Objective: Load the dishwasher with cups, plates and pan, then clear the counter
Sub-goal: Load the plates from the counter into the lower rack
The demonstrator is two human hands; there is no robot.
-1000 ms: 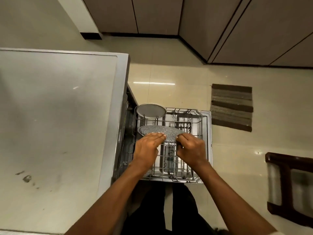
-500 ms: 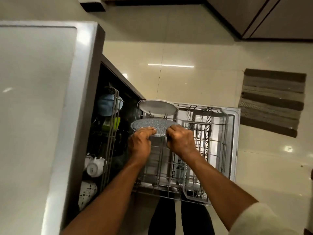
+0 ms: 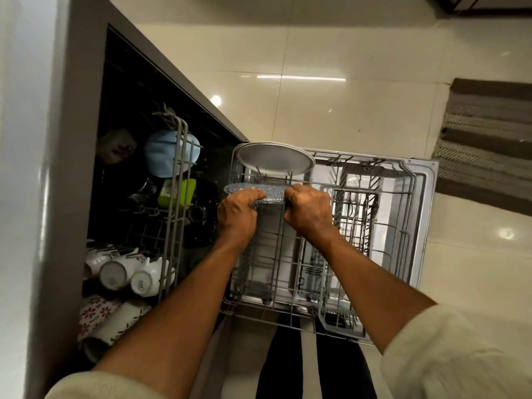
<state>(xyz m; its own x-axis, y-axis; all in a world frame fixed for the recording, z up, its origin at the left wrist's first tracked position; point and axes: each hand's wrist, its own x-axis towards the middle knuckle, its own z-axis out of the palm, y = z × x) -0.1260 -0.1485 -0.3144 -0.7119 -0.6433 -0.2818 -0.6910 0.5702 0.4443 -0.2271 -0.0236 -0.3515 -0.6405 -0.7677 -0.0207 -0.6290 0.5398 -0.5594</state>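
Sleeves: my cream sleeves [image 3: 449, 358] sit nearest, at the bottom corners of the view, forearms bare beyond them.
Lower rack: the grey wire lower rack [image 3: 403, 226] is pulled out over the open dishwasher door [image 3: 429, 180], with my dark trousers below its near edge.
Left hand: my left hand [image 3: 237, 218] curls its fingers over the near edge of the speckled plate [image 3: 272, 192], gripping it.
Right hand: my right hand [image 3: 309, 210] is fisted round the same plate's right part, thumb side toward the left hand.
Speckled plate: it stands on edge in the tines at the rack's far left corner, both hands on it.
Steel plate: a plain steel plate [image 3: 275, 161] stands tilted just behind the speckled one, against the rack's far edge.
Upper rack: to my left, inside the dark dishwasher, the upper rack [image 3: 178, 203] holds white cups [image 3: 126, 273] at its near end, a flowered cup [image 3: 98, 315] nearer still, then a green item [image 3: 175, 191] and a light blue cup [image 3: 169, 154] toward the far end.
Floor: pale glossy tiles [image 3: 331, 116] beyond the rack; a striped brown mat [image 3: 486, 145] lies at the right edge.
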